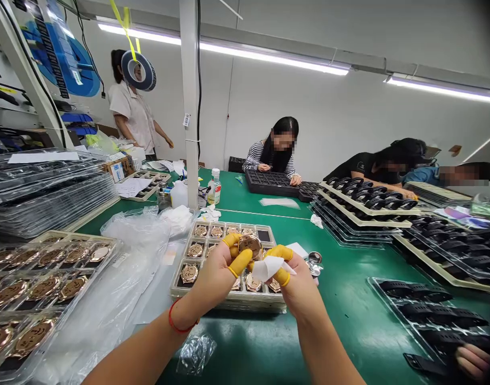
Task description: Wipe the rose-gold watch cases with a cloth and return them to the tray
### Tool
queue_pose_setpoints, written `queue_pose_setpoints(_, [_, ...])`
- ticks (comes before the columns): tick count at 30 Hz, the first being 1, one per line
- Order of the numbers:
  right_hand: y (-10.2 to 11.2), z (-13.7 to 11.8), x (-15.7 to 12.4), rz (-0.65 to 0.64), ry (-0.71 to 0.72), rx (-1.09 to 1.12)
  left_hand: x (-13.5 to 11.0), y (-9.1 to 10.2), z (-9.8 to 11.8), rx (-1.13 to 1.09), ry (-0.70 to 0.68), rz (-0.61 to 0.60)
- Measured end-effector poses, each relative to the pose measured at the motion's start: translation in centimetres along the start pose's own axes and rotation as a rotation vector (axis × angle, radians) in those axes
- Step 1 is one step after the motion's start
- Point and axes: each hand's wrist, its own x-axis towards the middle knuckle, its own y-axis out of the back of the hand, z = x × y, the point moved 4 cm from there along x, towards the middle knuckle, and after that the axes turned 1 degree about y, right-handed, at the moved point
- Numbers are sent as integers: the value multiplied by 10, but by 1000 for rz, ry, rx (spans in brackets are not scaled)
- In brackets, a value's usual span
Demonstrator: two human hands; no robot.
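My left hand [216, 275], with yellow finger cots, is closed on a round rose-gold watch case [250, 244] held up over a tray. My right hand [295, 278], also in yellow cots, pinches a small white wipe [269, 267] against the case's lower edge. Below both hands lies a beige compartment tray [212, 293] with several more rose-gold cases [189, 273] in its pockets. A red cord circles my left wrist.
Trays of rose-gold cases [40, 289] under clear film sit at left, with stacked clear trays [48, 198] behind. Trays of black straps [425, 310] fill the right. Bottles [215, 188] stand by a white post. Several people work across the green table [341, 299]; another person's hand [473, 361] shows bottom right.
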Motion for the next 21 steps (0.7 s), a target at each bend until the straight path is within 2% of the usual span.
queue_pose_setpoints(4, [3, 0, 3, -12, -31, -57, -4, -5, 0, 202, -96, -111])
queue_pose_setpoints(7, [4, -8, 3, -7, 95, -116, -5, -5, 5, 446, -155, -145])
queue_pose_setpoints(10, [2, -13, 1, 1, 271, -214, -5, -2, 11, 844, -347, -61])
queue_pose_setpoints(12, [-1, -10, 0, 15, 297, -228, -7, -1, 13, 1094, -514, 2])
queue_pose_setpoints(14, [-4, -5, 0, 20, 272, -201, -8, -2, 12, 1241, -656, 17])
queue_pose_setpoints(17, [-4, 1, 2, -24, 202, -135, -7, 0, 13, 1192, -724, -10])
queue_pose_setpoints(21, [-3, 6, 6, -80, 104, 38, -7, 1, 19, 707, -601, -126])
